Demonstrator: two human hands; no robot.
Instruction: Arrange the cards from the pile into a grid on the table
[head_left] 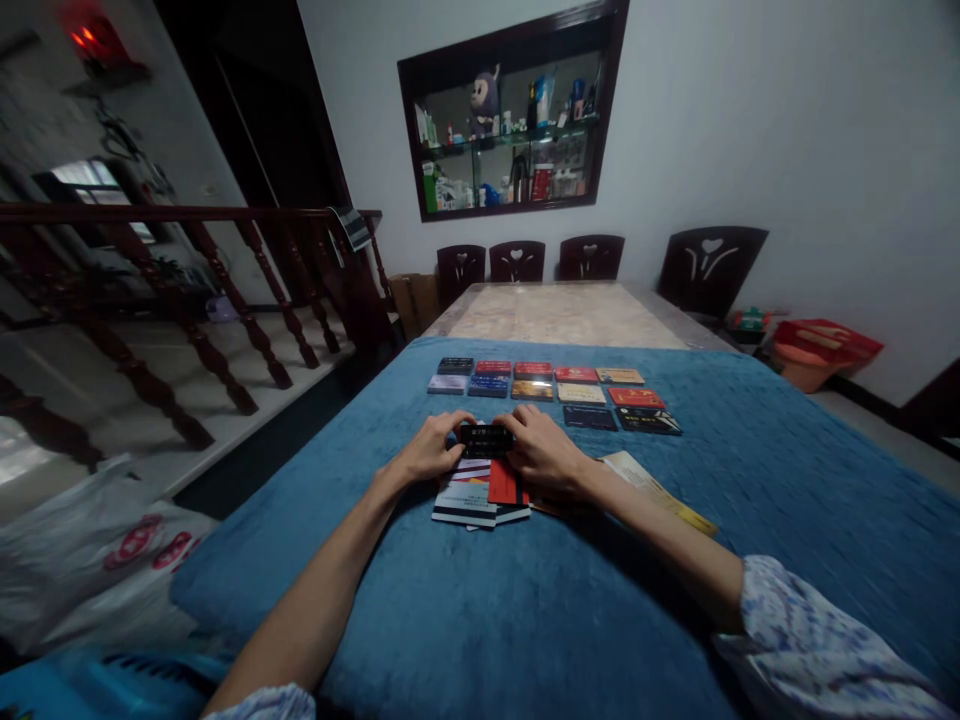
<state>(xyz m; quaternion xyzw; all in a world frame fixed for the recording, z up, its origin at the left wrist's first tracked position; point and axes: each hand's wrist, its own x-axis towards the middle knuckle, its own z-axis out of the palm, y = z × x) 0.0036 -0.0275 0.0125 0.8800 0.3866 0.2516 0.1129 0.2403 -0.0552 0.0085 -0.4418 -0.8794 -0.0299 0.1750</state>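
Note:
Between my two hands is a black card [486, 440] with pale print, possibly a small stack. My left hand [435, 447] pinches its left end with thumb and fingers, and my right hand [544, 447] grips the right end. Below them, loose cards overlap on the blue cloth: a white card [465, 498] with a dark stripe and a red card [507, 486]. A pale and yellow card [652, 488] lies partly behind my right forearm. Beyond my hands, cards stand in neat stacks in rows, among them a blue stack [488, 385] and a dark one [649, 420].
A blue cloth [360, 620] covers the near part of the table; its far end shows a beige marbled top [547, 312]. Dark chairs [517, 262] stand along the far side. A wooden railing [202, 270] runs on the left, with white plastic bags [97, 560] below it.

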